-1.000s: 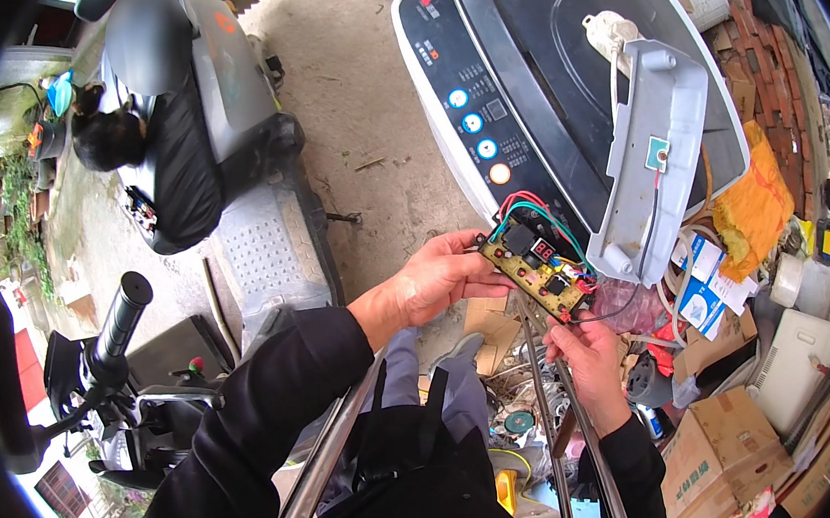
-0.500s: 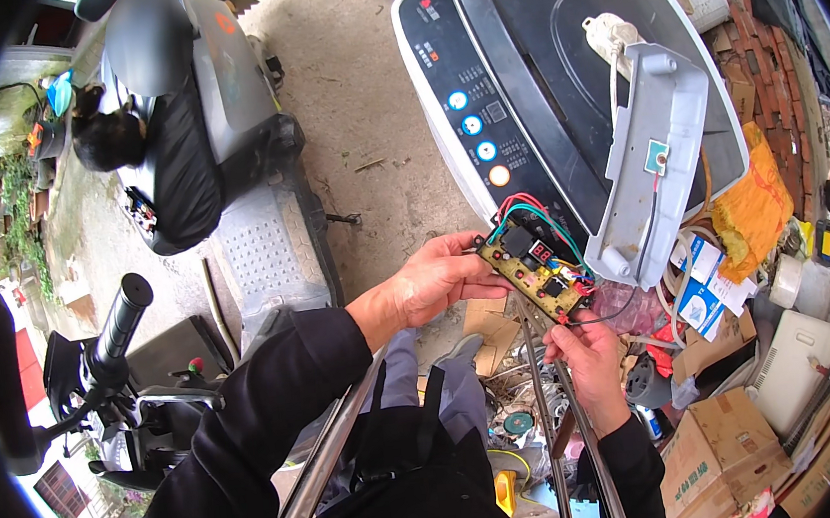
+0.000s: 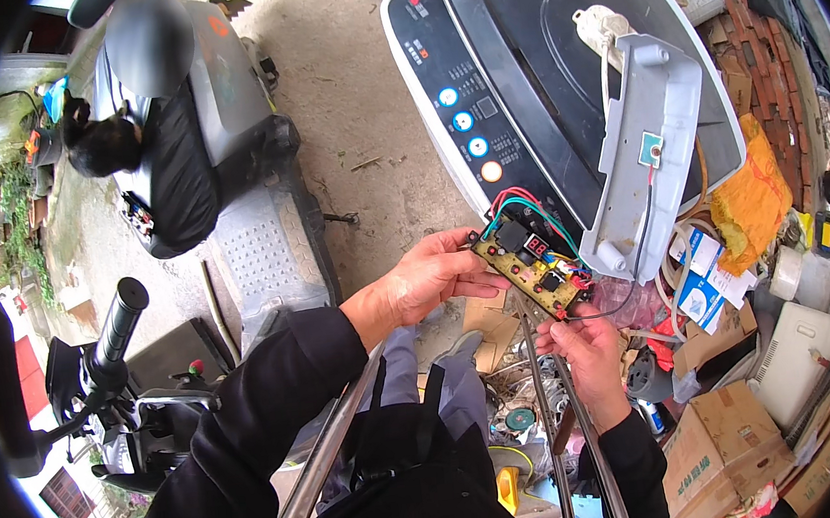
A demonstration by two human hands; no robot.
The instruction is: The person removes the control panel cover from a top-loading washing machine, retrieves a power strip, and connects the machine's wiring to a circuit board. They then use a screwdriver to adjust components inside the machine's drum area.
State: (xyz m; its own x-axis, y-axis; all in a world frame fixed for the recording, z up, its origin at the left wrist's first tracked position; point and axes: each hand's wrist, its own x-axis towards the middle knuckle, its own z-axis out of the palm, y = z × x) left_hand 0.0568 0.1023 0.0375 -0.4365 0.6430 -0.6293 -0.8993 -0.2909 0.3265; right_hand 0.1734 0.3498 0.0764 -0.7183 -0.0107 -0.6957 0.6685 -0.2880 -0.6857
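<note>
Between my hands is a circuit board (image 3: 533, 270) with a small red lit digit display, dark components and red, green and blue wires. My left hand (image 3: 432, 279) grips its left end, thumb on top and fingers below. At the lower right corner, my right hand (image 3: 584, 353) pinches the board's edge by the dark cable. That cable runs up to a small green sensor board (image 3: 651, 149) inside a light grey plastic cover (image 3: 629, 200). The cover lies tilted on a top-loading washing machine (image 3: 556, 66) with a dark lid and round lit buttons.
A scooter (image 3: 272, 223) stands at left, its black handlebar grip (image 3: 119, 322) nearer me. Metal rails (image 3: 593, 442) rise beside my legs. Cardboard boxes (image 3: 723, 444), loose cables and an orange cloth (image 3: 750, 192) crowd the right. A black animal (image 3: 102, 139) sits on the scooter seat.
The view has shifted slightly, and the board with both hands appears a little further left. My grip on the board stays the same.
</note>
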